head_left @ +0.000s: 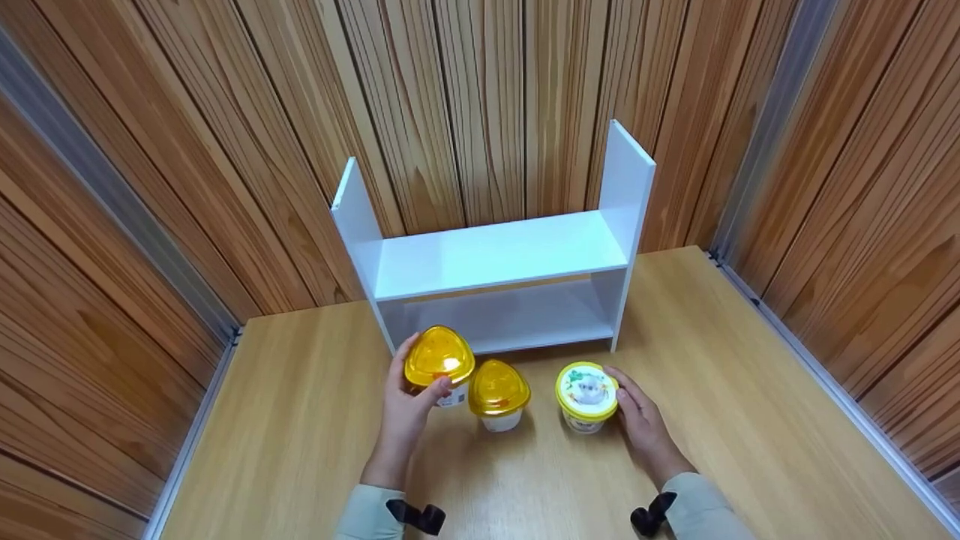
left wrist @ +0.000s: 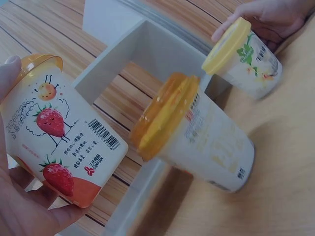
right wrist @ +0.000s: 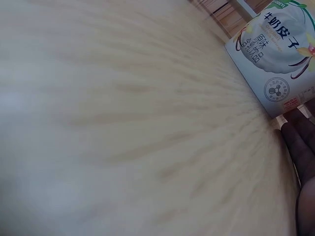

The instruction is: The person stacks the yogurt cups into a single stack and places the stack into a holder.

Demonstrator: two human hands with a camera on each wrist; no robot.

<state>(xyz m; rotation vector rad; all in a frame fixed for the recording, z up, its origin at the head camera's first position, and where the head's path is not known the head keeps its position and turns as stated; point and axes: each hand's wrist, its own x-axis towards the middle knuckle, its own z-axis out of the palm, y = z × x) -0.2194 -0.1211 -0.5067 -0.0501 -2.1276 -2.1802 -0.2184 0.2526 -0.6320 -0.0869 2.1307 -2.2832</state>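
Note:
My left hand (head_left: 409,401) grips a strawberry yogurt cup (left wrist: 59,132) with a domed, see-through orange lid. It holds this cup up, tilted in the left wrist view, with the thumb at the lid and fingers around the body. Just to its right, a second orange-lidded yogurt cup (head_left: 501,397) stands upright on the table. Farther right is a tub with a yellow-rimmed lid (head_left: 587,394), also upright. My right hand (head_left: 643,424) is at that tub's right side, fingers extended along it. In the right wrist view, fingers (right wrist: 298,142) show beside the tub's lower edge.
Behind the cups stands a white two-tier shelf (head_left: 502,259) with tall side panels. Its lower front edge is close to the held cup. Wood-plank walls (head_left: 487,112) enclose the table (head_left: 300,420) at the back and both sides.

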